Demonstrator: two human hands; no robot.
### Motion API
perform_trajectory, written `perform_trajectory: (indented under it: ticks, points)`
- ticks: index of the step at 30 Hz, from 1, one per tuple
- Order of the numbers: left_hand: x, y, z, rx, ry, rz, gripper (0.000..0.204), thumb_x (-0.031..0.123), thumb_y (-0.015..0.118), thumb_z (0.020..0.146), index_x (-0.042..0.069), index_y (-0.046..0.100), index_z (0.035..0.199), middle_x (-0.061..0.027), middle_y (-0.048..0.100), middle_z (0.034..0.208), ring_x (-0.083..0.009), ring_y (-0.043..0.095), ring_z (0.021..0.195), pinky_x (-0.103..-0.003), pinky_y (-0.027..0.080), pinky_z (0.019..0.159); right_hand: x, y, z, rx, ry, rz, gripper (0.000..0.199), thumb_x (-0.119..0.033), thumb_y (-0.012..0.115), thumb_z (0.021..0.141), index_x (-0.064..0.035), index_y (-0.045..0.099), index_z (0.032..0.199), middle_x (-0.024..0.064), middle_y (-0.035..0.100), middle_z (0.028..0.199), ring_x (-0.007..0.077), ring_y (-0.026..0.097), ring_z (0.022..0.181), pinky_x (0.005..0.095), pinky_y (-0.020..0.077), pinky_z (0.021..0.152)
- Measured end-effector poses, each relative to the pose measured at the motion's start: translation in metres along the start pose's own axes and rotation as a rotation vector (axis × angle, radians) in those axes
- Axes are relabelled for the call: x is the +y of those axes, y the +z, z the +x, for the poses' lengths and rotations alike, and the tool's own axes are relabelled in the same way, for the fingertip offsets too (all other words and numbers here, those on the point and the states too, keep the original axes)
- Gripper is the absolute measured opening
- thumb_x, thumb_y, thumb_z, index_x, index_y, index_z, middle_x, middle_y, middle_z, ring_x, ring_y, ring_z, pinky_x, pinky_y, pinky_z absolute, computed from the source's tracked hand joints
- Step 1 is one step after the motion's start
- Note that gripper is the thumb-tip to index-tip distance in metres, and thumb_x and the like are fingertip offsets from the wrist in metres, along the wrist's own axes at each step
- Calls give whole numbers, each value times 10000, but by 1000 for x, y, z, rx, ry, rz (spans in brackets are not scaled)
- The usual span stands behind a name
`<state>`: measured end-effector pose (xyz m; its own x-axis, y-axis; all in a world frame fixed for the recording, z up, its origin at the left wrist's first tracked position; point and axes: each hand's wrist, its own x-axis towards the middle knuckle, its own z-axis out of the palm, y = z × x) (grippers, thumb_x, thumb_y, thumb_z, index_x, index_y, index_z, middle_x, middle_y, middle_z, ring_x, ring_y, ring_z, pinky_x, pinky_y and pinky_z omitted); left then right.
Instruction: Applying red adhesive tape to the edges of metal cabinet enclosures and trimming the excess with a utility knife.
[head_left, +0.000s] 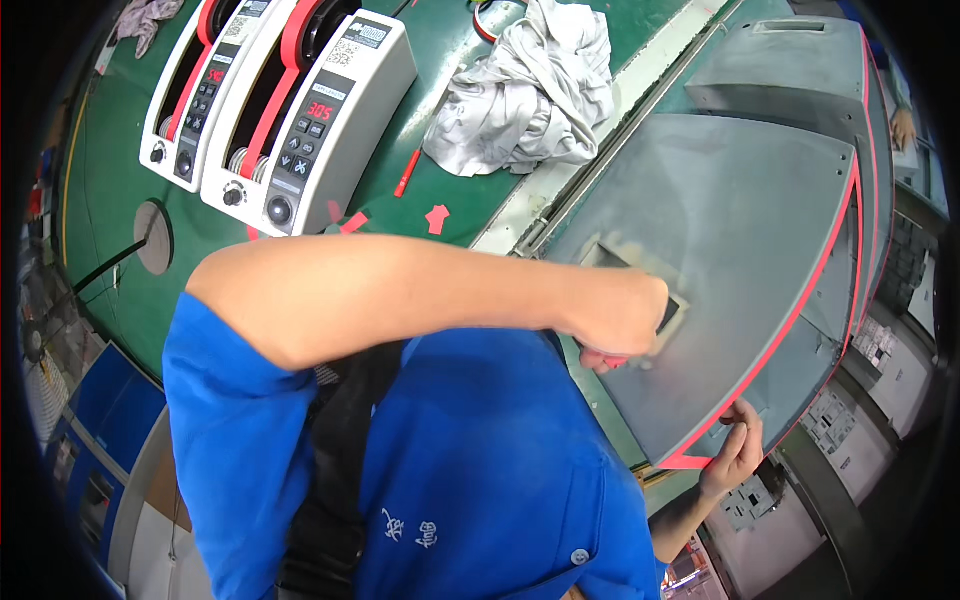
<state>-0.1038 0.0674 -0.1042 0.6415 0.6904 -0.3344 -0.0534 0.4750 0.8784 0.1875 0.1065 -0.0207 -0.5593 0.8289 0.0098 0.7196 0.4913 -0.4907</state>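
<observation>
Pinched at near right by right hand (pixel 735 450), grey panel (pixel 740 220) could be shifted if pushed by fisted left hand (pixel 622 308).

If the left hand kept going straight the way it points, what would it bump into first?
Probably the pale rim of the opening in the grey panel, just beyond the left hand. Depth is unclear here, so it might simply skim over the panel's face.

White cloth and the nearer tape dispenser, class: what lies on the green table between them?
In the head view, a slim red stick, perhaps a pen, lies between the white cloth and the tape dispenser.
</observation>
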Motion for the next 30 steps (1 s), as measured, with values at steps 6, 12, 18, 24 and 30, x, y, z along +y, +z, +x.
perform_trajectory:
  ticks: [6, 12, 18, 24, 30]
  points:
    - [-3, 3, 5, -35, -30, 140, 265, 114, 398, 792, -51, 521, 624, -123, 554, 522, -202, 530, 424, -335, 449, 482, 1, 2, -2, 23, 25, 6, 287, -129, 411, 875, 91, 568, 969, 145, 605, 767, 180, 576, 679, 273, 462, 639]
    - [-8, -9, -1, -2, 9, 18, 273, 154, 417, 761, -21, 517, 576, -99, 549, 510, -174, 519, 433, -314, 424, 479, 1, 1, -3, 40, 22, 31, 293, -144, 414, 883, 93, 568, 961, 145, 604, 746, 172, 571, 670, 269, 461, 635]
    - [-6, -3, 1, 0, 14, 4, 258, 134, 414, 748, -19, 509, 562, -106, 556, 521, -180, 537, 447, -314, 422, 473, 0, 2, -2, 65, 0, 9, 293, -141, 409, 881, 92, 567, 958, 145, 602, 745, 178, 570, 681, 269, 458, 634]
    - [-8, -3, 0, -42, 30, 34, 250, 134, 410, 764, -34, 529, 622, -112, 556, 528, -198, 546, 453, -331, 425, 462, -2, 4, -1, 60, 7, -33, 286, -133, 408, 878, 91, 570, 951, 146, 601, 749, 180, 570, 677, 271, 457, 628]
    - [-29, -10, 8, 134, 291, 396, 333, 243, 425, 857, -42, 580, 782, -135, 568, 573, -252, 563, 524, -374, 456, 566, 0, 2, -3, 63, 15, 3, 281, -120, 402, 871, 91, 573, 945, 145, 598, 746, 177, 568, 676, 268, 456, 634]
